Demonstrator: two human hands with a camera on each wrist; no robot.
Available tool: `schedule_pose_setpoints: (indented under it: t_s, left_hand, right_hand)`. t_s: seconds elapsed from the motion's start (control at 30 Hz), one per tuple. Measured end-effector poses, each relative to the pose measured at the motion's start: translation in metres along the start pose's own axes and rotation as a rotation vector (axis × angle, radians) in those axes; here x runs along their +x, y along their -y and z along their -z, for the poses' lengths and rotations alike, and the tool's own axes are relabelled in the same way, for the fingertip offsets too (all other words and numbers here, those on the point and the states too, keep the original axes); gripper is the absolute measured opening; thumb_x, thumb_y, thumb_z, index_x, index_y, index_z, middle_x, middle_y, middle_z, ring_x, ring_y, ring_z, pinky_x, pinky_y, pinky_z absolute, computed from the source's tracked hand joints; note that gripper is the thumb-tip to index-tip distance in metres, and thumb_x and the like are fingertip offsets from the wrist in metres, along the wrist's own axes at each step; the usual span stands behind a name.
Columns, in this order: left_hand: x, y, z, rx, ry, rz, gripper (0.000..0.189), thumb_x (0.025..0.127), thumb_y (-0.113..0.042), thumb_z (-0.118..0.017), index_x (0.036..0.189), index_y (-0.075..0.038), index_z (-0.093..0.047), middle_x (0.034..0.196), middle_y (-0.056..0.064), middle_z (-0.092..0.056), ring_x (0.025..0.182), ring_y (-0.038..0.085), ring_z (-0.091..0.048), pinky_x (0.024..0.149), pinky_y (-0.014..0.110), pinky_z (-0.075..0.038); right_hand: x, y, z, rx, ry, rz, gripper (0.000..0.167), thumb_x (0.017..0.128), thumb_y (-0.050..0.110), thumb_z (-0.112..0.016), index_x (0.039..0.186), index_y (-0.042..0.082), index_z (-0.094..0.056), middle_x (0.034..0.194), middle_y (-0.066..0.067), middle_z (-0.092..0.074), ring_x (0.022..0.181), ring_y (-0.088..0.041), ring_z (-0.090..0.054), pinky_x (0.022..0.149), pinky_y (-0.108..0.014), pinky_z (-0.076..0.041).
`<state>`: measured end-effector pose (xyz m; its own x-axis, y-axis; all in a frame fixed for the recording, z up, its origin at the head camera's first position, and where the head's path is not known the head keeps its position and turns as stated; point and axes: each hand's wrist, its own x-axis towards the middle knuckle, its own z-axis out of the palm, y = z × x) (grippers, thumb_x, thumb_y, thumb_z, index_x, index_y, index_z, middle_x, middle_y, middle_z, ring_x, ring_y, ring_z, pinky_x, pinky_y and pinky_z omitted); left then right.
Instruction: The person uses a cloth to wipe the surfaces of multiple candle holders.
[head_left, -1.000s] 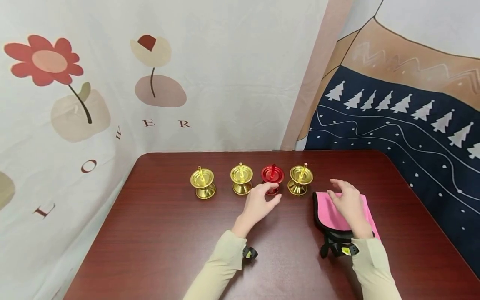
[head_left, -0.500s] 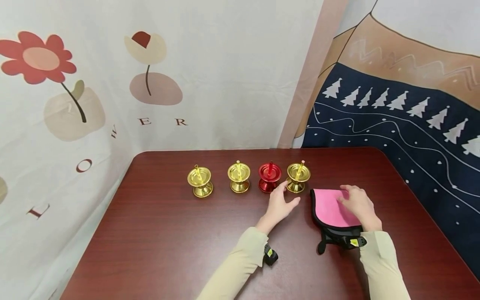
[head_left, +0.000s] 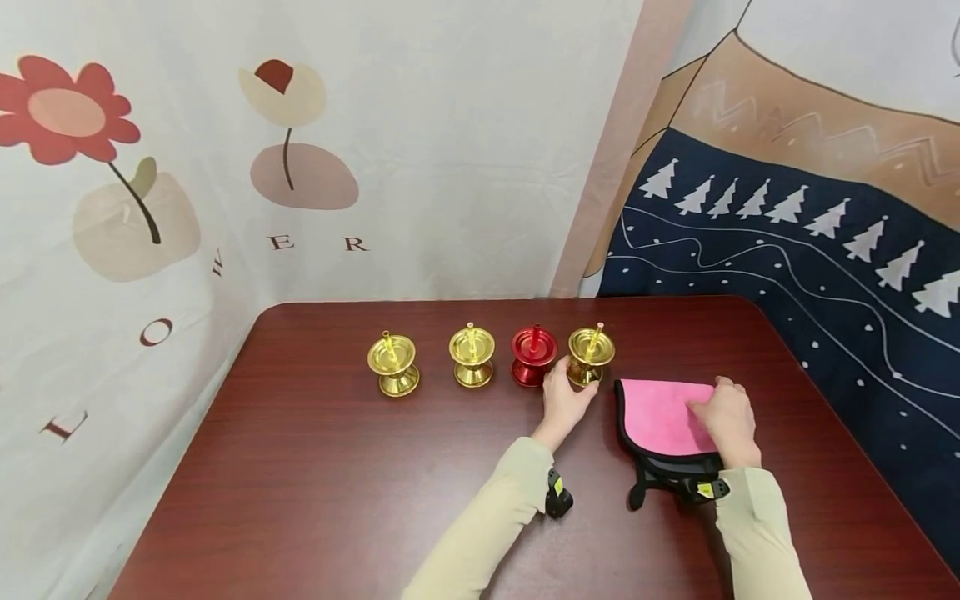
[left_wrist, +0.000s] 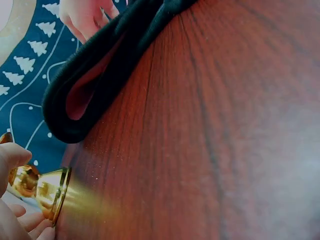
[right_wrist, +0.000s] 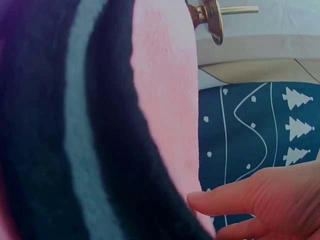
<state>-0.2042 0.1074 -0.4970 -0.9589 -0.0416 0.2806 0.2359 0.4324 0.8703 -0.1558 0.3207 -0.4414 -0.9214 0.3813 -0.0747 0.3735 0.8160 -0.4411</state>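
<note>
In the head view my left hand (head_left: pixel 566 400) is at the rightmost gold candle holder (head_left: pixel 591 346), its thumb and fingers around the lower part. The left wrist view shows the holder's flared gold base (left_wrist: pixel 50 192) between the thumb and the fingers. My right hand (head_left: pixel 731 421) holds the right edge of a folded pink cloth item (head_left: pixel 666 417) with black edging. Its thumb (right_wrist: pixel 225 199) lies against the pink edge in the right wrist view; the other fingers are partly hidden.
Left of the held one, a red candle holder (head_left: pixel 534 346) and two gold candle holders (head_left: pixel 472 346), (head_left: pixel 392 354) stand in a row on the brown table (head_left: pixel 322 483). A black cord end (head_left: pixel 637 497) sticks out below the pink item. Printed cloth (head_left: pixel 450 150) hangs behind.
My left hand has moved right from in front of the red holder to the rightmost gold one and closed around it. The right hand has shifted right and come down onto the pink item's edge.
</note>
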Motion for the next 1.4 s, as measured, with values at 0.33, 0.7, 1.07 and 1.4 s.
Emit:
schedule_pose_setpoints:
  t_s: [0.33,0.7,1.07,1.4]
  left_hand:
    - [0.011,-0.001,-0.012,0.106,-0.093,-0.086,0.035,0.069,-0.016,-0.079,0.098,-0.001,-0.063,0.092,0.010,-0.066,0.089,0.026,-0.060,0.082,0.035,-0.044]
    - [0.019,0.000,-0.017,0.246,-0.081,-0.036,0.031,0.071,-0.023,-0.078,0.090,-0.003,-0.064,0.090,0.009,-0.063,0.090,0.028,-0.056,0.077,0.038,-0.046]
    - [0.021,-0.001,-0.019,0.286,-0.050,0.011,0.031,0.073,-0.020,-0.076,0.097,-0.003,-0.066,0.096,0.008,-0.062,0.093,0.029,-0.055,0.078,0.041,-0.045]
    - [0.018,0.003,-0.021,0.189,-0.086,-0.092,0.028,0.069,-0.017,-0.079,0.090,-0.003,-0.066,0.089,0.008,-0.063,0.088,0.026,-0.058,0.078,0.036,-0.046]
  right_hand:
    - [-0.003,-0.009,0.006,0.055,-0.063,-0.054,0.032,0.082,0.023,-0.066,0.072,-0.006,-0.056,0.067,-0.022,-0.054,0.066,-0.038,-0.052,0.058,-0.046,-0.041]
    - [0.002,-0.015,-0.002,0.122,-0.078,-0.075,0.040,0.089,0.032,-0.061,0.062,0.005,-0.048,0.053,-0.003,-0.036,0.058,-0.023,-0.038,0.052,-0.033,-0.028]
    - [-0.003,-0.012,0.002,0.363,-0.046,-0.146,0.044,0.094,0.024,-0.051,0.117,-0.014,-0.054,0.112,-0.034,-0.054,0.095,-0.038,-0.045,0.078,-0.044,-0.039]
    - [-0.016,-0.002,0.024,0.466,-0.115,-0.168,0.044,0.093,0.028,-0.054,0.117,-0.008,-0.059,0.092,-0.015,-0.063,0.083,-0.020,-0.046,0.063,-0.027,-0.037]
